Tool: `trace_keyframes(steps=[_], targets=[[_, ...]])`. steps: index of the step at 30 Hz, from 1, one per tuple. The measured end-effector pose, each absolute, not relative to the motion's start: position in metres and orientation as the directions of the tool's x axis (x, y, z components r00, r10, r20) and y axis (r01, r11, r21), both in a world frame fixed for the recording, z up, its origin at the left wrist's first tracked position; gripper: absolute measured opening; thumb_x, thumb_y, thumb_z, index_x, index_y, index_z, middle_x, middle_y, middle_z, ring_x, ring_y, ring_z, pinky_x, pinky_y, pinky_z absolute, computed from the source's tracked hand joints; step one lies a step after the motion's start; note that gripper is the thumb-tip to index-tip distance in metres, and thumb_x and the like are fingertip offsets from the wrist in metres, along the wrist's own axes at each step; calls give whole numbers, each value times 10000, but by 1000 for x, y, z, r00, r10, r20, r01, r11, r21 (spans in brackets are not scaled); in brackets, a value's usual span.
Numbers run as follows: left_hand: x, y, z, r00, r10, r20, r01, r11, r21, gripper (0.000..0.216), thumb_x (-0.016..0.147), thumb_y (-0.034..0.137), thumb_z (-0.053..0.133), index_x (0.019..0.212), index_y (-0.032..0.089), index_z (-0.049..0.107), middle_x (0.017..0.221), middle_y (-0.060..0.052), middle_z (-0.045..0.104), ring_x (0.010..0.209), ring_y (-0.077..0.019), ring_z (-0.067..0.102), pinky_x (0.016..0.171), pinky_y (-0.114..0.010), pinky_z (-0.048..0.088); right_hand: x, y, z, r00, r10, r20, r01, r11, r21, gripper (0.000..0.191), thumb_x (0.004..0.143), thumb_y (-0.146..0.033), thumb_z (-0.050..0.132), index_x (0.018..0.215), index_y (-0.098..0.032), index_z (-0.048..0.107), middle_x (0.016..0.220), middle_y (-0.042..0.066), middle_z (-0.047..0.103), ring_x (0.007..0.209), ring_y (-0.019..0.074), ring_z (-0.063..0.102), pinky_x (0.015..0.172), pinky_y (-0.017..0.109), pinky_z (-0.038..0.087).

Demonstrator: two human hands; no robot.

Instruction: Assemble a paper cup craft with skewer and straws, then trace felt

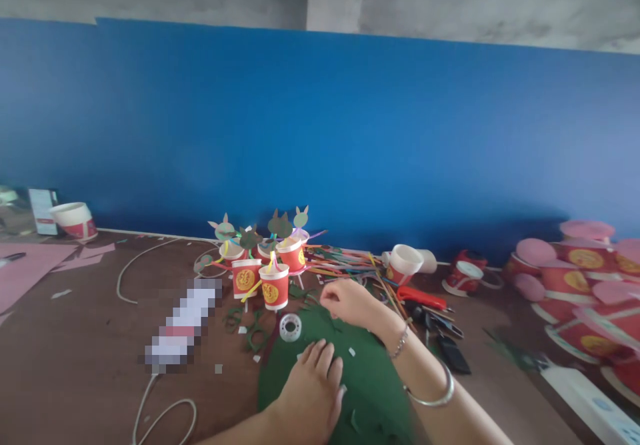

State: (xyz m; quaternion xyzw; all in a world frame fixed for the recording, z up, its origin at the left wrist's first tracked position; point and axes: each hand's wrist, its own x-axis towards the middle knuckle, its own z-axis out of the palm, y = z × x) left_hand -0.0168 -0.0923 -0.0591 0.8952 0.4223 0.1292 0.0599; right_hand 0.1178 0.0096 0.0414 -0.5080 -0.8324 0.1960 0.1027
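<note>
The left hand [315,381] rests palm down on the green paper [370,371], its fingers slightly spread. Over the paper's far edge, the right hand [350,305] curls its fingers inward; whether that grip pinches anything, I cannot tell. A tape roll [291,327] sits at the paper's far left edge. Just behind the paper, the front cup [275,290] has coloured strips rising from its mouth. Farther behind it to the right, a white-rimmed cup [403,268] tilts on the desk [220,405].
</note>
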Motion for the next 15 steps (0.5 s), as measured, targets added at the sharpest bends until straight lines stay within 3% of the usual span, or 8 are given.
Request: trace_keyframes(steps=[3,7,11,15], targets=[[-20,-91,-61,618,760,199,726,-649,227,399,927,319,364,1268,137,465,1370,-154,462,1293,-301,384,1035,-438,372,139,2,24,-391,919,-51,873,352,-337,215,760,-165,508,718,-211,714,731,23,720,685,162,643,608,225,397],[-19,-91,-59,624,744,240,720,-667,194,389,925,311,380,1259,150,498,1356,-130,491,1275,-273,401,1014,-410,375,152,-5,-3,-366,929,62,870,365,-332,254,787,-126,483,803,-216,719,860,37,722,824,186,649,727,259,436],[-13,-94,-60,622,730,282,750,-659,53,373,919,269,387,1208,106,556,1271,-149,564,1098,-272,520,893,-410,438,152,-11,-19,-392,885,251,790,464,-401,175,792,-153,551,889,-190,692,917,55,680,906,195,605,810,279,444],[-6,-96,-73,647,688,330,744,-664,-72,335,893,206,430,1146,69,601,1142,-165,632,1005,-266,564,855,-393,457,141,-13,-28,-460,830,315,747,553,-368,227,731,-182,652,956,-201,674,963,59,645,963,228,557,875,344,421]])
